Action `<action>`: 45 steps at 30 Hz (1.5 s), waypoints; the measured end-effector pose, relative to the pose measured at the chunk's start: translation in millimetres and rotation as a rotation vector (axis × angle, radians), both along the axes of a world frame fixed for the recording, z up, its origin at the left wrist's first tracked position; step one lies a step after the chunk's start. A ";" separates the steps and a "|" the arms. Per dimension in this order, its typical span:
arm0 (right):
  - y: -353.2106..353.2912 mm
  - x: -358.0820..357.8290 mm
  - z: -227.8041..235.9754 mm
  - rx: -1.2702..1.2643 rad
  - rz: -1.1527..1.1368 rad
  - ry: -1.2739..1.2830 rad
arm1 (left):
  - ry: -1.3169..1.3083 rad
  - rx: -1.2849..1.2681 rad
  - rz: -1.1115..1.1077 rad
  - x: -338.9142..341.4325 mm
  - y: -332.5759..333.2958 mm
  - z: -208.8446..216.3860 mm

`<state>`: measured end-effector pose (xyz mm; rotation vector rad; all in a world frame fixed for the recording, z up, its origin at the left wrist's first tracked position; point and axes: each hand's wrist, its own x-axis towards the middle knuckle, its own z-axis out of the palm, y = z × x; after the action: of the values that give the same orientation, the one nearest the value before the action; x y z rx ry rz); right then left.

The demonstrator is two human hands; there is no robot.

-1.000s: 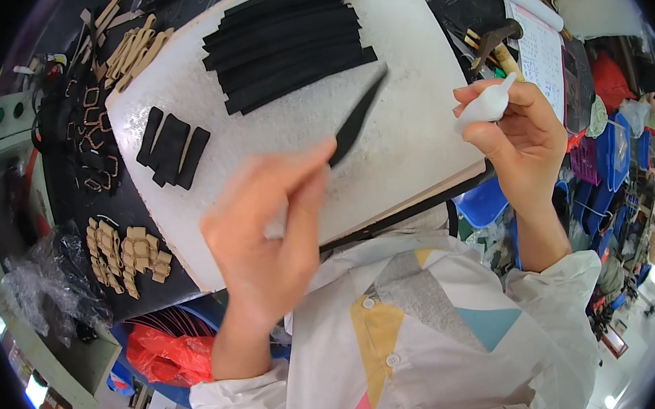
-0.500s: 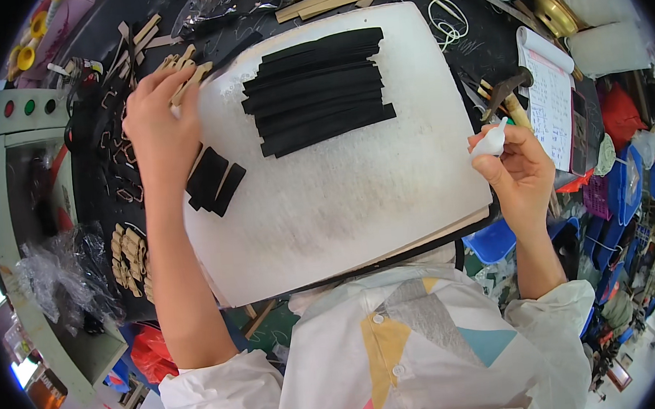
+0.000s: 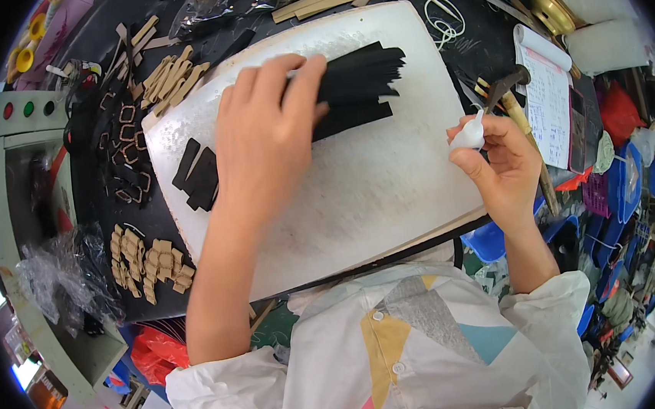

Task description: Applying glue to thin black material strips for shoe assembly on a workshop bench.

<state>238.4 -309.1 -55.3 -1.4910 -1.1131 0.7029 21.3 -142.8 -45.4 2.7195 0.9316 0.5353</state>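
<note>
My left hand point(image 3: 264, 129) reaches over the pile of flat black strips point(image 3: 356, 83) on the white board point(image 3: 356, 179). Its fingers curl around the strips' left ends, which it hides; their right ends fan out unevenly. On the right, my right hand point(image 3: 505, 163) pinches a small white squeeze bottle point(image 3: 470, 133) with a thin nozzle pointing up, held over the board's right edge. A few short black pieces point(image 3: 198, 176) lie by the board's left edge, partly behind my left wrist.
Beyond the board's upper left corner lie beige folded strips point(image 3: 171, 78). Black loops point(image 3: 129, 147) and bundled beige loops point(image 3: 155, 264) lie to the left. A hammer point(image 3: 509, 86), an open notebook point(image 3: 546, 103) and a white cord point(image 3: 448, 22) are at the right.
My left hand has moved right from the beige strips onto the black pile, whose strips have shifted and fanned. The right hand with the bottle has moved slightly left. The board has shifted a little.
</note>
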 end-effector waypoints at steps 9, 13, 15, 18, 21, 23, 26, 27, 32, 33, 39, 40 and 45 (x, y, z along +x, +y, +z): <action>1.3 -5.4 -3.2 -0.008 -0.028 -0.025 | 0.210 -0.110 0.020 -27.9 -91.8 -5.6; -2.1 -4.1 -4.6 0.025 -0.021 -0.041 | -0.184 -0.067 0.225 -55.2 -92.3 -10.5; -4.4 -7.0 -3.3 0.003 -0.029 -0.029 | -0.287 -0.135 0.231 -55.4 -95.0 -14.6; -9.1 -17.9 -0.9 -0.062 0.022 0.045 | -0.273 -0.054 0.145 -47.1 -100.4 -17.1; -5.8 -30.0 0.8 -0.119 0.123 -0.025 | -0.195 -0.050 0.150 -37.6 -100.0 -16.5; 2.1 -35.4 -0.8 -0.133 0.149 -0.144 | -0.257 -0.108 0.197 -32.9 -94.5 -23.2; 17.8 -38.9 -5.2 -0.099 0.130 -0.189 | -0.248 -0.030 0.192 -21.2 -77.2 -27.3; 23.2 -39.8 -5.7 -0.074 0.112 -0.211 | -0.240 -0.010 0.186 -18.1 -72.2 -27.3; 28.8 -38.0 -8.7 -0.026 0.111 -0.297 | -0.239 -0.040 0.173 -31.0 -66.7 -12.9; 27.3 -37.4 -9.7 -0.026 0.109 -0.281 | -0.231 -0.045 0.169 -35.5 -67.9 -15.1; 17.4 -30.0 -13.1 -0.020 0.046 -0.196 | -0.204 0.021 0.153 -35.4 -72.1 -22.4; 15.4 -28.7 -12.3 -0.027 0.035 -0.187 | -0.208 0.032 0.158 -34.8 -70.8 -22.4; 6.2 -26.7 -8.2 -0.034 0.006 -0.064 | -0.157 0.070 0.148 -34.6 -68.0 -16.9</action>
<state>211.7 -302.9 -63.4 -1.5489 -1.1595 0.6853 -13.3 -210.8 -62.3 2.6353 1.0965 0.8117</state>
